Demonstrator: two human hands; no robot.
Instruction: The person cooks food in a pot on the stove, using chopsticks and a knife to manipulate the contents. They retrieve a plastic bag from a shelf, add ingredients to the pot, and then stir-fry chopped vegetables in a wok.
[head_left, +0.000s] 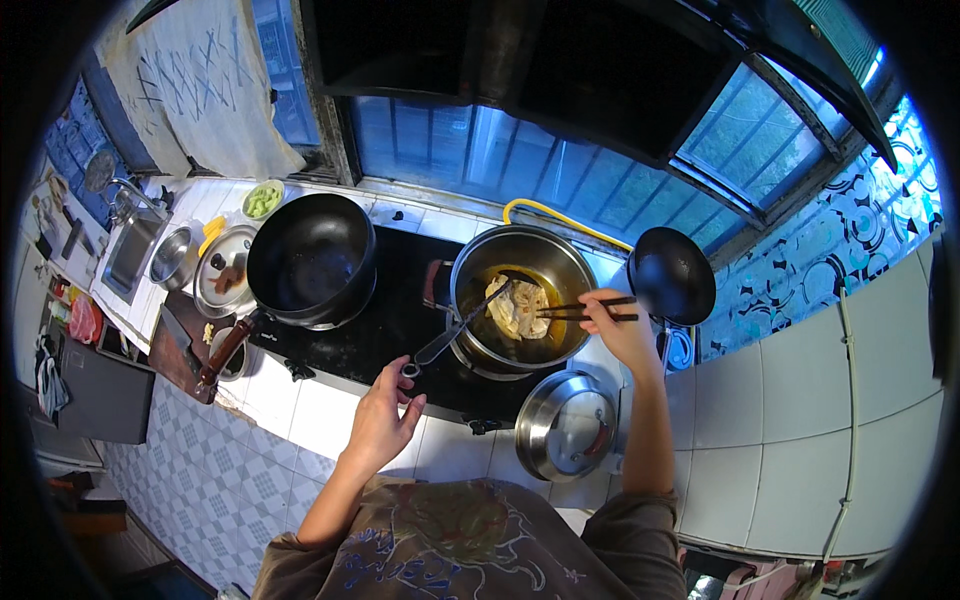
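Observation:
A steel pot (463, 259) stands on the right of the black gas stove, with a pale cooked piece of food (517, 309) in yellowish liquid. My right hand (616, 330) holds dark chopsticks (589, 317), their tips at the food. A ladle or spatula (450, 337) rests across the pot's near rim; its working end is partly hidden at the food. At its ring-shaped handle end is my left hand (384, 420), thumb and fingers apart; whether a finger touches the handle is unclear. The steel pot lid with glass centre (566, 426) lies near the pot, by my right forearm.
A black wok (311, 255) stands on the stove's left, its wooden handle reaching over a cutting board (169, 352) with a knife (178, 337). Further left are a glass lid (225, 270), steel bowl (172, 259), bowl of green pieces (262, 200) and sink (136, 251). Another black pan (673, 276) stands right.

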